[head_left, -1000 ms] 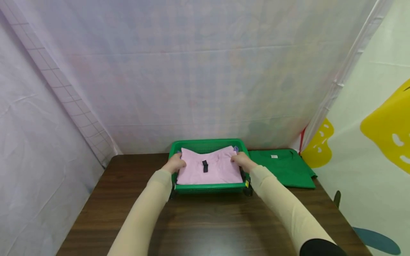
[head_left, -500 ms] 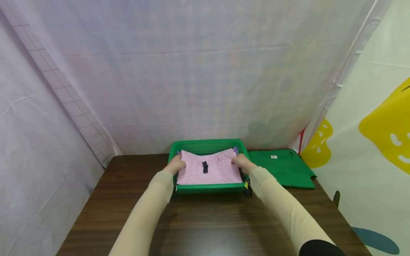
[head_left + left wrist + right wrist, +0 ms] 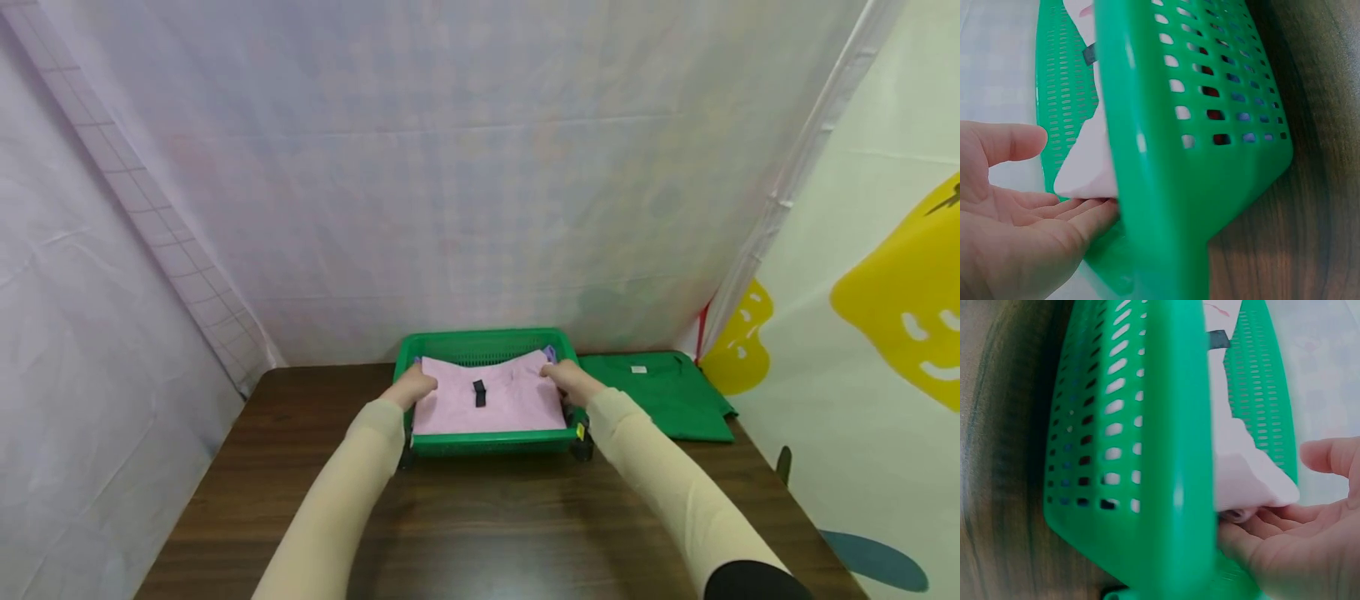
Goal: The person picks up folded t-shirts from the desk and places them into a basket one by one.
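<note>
A folded pink garment (image 3: 487, 408) with a small black tab (image 3: 480, 393) lies in a green plastic basket (image 3: 491, 437). My left hand (image 3: 411, 386) is at its left edge. In the left wrist view its fingers lie along the garment's underside, inside the basket rim, and the thumb stands apart. My right hand (image 3: 570, 380) is at the right edge. In the right wrist view the fingers (image 3: 1266, 525) reach under the pink cloth, with the thumb raised off it. Purple cloth (image 3: 551, 353) peeks out behind the pink one.
To the right of the basket a folded green garment (image 3: 656, 396) with a white label lies on the dark wooden table (image 3: 480, 525). A pale curtain (image 3: 450, 208) hangs behind the table. Dark and bluish things show through the basket's holes.
The pink garment's upper corners sink slightly lower in the basket. Both hands stay at its sides with little movement, and the view shifts a little.
</note>
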Motion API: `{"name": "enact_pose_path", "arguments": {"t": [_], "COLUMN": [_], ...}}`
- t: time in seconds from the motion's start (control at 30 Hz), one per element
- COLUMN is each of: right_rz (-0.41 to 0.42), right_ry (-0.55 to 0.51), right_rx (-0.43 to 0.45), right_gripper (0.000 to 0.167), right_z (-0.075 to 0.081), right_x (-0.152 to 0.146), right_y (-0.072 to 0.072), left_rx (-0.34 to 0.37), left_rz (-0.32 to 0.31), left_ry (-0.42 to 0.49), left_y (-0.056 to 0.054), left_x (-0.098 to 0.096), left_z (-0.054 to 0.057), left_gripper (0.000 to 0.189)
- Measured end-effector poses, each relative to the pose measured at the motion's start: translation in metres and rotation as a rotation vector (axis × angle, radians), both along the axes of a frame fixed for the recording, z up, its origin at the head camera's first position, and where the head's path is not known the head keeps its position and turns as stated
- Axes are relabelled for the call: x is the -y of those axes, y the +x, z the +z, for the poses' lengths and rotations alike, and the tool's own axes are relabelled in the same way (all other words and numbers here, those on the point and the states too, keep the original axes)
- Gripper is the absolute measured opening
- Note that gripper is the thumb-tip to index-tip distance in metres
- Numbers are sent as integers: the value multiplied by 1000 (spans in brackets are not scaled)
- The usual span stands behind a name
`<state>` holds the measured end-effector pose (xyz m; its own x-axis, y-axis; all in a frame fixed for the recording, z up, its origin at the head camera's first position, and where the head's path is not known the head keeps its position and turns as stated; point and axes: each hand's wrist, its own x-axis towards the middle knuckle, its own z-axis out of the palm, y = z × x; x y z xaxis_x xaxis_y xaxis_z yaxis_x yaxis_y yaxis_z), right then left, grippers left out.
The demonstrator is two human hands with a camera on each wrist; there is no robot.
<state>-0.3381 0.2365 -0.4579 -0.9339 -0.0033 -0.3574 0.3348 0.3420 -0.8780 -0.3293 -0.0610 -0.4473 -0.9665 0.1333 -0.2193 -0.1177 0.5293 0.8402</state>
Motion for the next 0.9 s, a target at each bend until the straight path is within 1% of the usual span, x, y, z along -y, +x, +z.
{"name": "enact_pose_path", "arguments": {"t": [0.13, 0.27, 0.37, 0.5, 0.6, 0.63, 0.67, 0.77, 0.8, 0.83, 0.9], "right_rz": [33, 51, 46, 37, 13, -2, -20, -54, -45, -41, -17], "right_ry": [-1, 40, 73, 99, 93, 97, 97, 86, 71, 57, 12], "right_rx": [21, 29, 16, -26, -69, -85, -110, -170, -183, -178, -143], "right_gripper": [60, 60, 59, 57, 53, 47, 45, 40, 39, 40, 48], "right_z": [8, 15, 20, 25, 23, 22, 20, 17, 11, 11, 10], "right_x": [-3, -5, -5, -4, -4, -3, -3, -1, -3, -3, -2], "right_y": [-1, -2, -2, -1, 0, 0, 1, 3, -1, 0, 1], "left_rx": [15, -13, -42, -61, -71, -73, -73, -77, -78, -76, -70], "left_rz": [-21, -44, -59, -80, -119, -134, -147, -162, -162, -160, -152], "left_ry": [-10, -20, -39, -90, -132, -142, -148, -174, -178, -179, -171], "left_y": [1, 1, 0, 3, 5, 5, 5, 4, 4, 4, 5], "left_x": [3, 6, 4, -4, -10, -11, -12, -13, -12, -12, -11], "left_z": [5, 8, 10, 12, 11, 9, 8, 3, 2, 0, -2], "left_gripper": [72, 68, 63, 55, 52, 52, 52, 53, 54, 54, 54]}}
